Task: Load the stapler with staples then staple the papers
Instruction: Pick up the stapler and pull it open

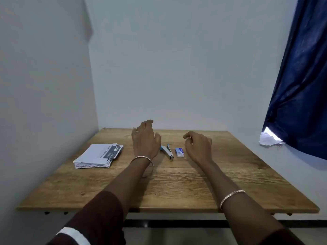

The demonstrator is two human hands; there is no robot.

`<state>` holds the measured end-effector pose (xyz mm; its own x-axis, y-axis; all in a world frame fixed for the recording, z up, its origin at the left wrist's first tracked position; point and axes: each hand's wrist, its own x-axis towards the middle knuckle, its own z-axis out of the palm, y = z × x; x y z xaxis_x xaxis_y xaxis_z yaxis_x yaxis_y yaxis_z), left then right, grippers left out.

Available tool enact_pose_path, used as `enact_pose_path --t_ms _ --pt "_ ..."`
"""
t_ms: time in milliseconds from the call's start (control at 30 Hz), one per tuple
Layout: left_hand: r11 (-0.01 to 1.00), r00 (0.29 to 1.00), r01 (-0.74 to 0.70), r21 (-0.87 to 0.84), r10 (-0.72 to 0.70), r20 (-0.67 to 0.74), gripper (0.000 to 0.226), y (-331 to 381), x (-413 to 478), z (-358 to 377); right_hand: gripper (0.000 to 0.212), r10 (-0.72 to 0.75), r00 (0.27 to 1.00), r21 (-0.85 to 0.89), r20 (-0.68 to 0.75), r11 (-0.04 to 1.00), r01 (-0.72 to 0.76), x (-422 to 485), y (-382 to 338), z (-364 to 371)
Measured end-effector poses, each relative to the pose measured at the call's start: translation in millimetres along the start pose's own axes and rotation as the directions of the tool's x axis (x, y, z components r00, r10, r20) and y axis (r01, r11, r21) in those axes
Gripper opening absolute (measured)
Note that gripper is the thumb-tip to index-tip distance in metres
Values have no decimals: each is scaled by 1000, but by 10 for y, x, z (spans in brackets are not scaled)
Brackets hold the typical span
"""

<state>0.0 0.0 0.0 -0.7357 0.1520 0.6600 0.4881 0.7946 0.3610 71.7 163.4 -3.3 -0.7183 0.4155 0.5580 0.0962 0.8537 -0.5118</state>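
A small blue and silver stapler (167, 151) lies on the wooden table (177, 183) near its middle. A small white and blue staple box (179, 152) lies just right of it. A stack of white papers (98, 155) sits at the left of the table. My left hand (145, 140) hovers just left of the stapler, fingers spread, holding nothing. My right hand (199, 147) hovers just right of the staple box, fingers loosely curled, with nothing in it.
White walls close in at the back and the left. A dark blue curtain (299, 85) hangs at the right, past the table's edge, with crumpled white paper (269, 138) at its lower corner. Bare wood lies between my forearms.
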Motion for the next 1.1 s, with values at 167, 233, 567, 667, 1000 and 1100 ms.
enact_pose_path --t_ms 167,233,567,667,1000,1100 --pt "986 991 125 -110 -118 67 38 -136 115 306 22 38 988 43 147 998 -44 265 -28 299" --pt "977 986 153 -147 -142 85 34 -182 194 447 19 32 985 29 170 999 -38 412 -7 421" --pt "873 946 322 -367 -285 153 18 -328 465 863 29 108 926 -32 361 994 -103 640 44 824" --pt "868 952 303 -393 -261 160 17 -335 486 889 30 103 932 -35 347 995 -97 640 18 862" --pt "738 920 391 -550 -310 238 29 -218 459 837 24 181 984 181 6 967 -179 631 20 787" --pt "560 867 492 -667 -239 438 33 -139 393 837 19 257 961 310 -102 926 -215 625 23 737"
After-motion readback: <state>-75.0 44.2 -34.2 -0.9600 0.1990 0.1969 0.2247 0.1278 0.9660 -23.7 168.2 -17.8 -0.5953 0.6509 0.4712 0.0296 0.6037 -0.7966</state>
